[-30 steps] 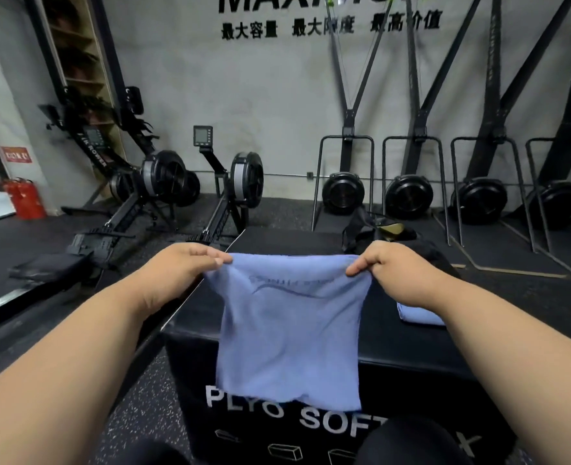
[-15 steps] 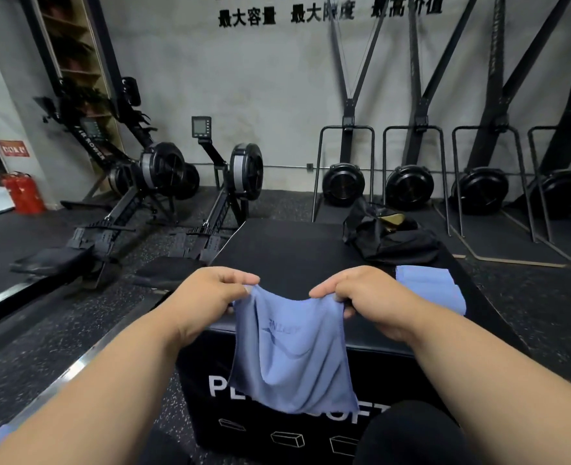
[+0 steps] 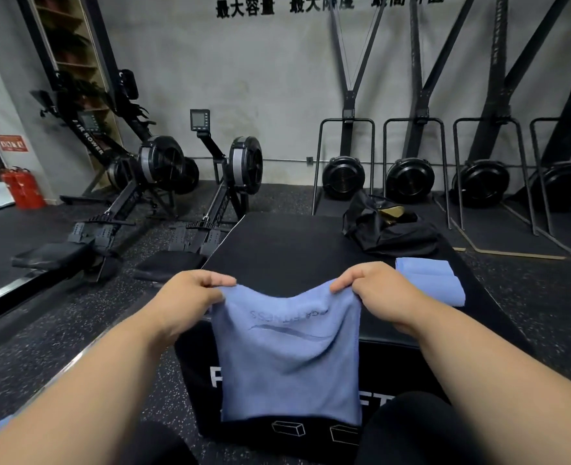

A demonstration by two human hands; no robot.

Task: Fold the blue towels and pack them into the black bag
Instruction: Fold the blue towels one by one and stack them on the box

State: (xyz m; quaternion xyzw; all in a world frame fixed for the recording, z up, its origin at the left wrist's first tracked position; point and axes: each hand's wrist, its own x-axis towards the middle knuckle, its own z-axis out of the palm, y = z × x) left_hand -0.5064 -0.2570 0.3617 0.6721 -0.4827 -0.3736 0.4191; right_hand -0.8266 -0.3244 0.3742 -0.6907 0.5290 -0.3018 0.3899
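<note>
Far on the left a red fire extinguisher point(image 3: 22, 191) stands by the wall, and next to it two black rowing machines point(image 3: 149, 182) sit on the speckled floor. Closer in, the person's left hand point(image 3: 190, 298) pinches the top left corner of a blue towel point(image 3: 289, 360), with its fingers curled tight on the cloth. The towel hangs down flat in front of a big black box point(image 3: 277, 253), and its top edge dips a little in the middle. It covers part of the white letters on the box's front. The right hand point(image 3: 371, 290) pinches the other top corner the same way. Just beside that hand, a second blue towel point(image 3: 428, 280) lies folded on top of the box near its right edge. Behind it, at the back right of the box top, a black bag point(image 3: 388, 229) sits crumpled, with something yellowish showing inside. Along the back wall on the right, a row of black machines point(image 3: 411, 179) stands in metal frames.
</note>
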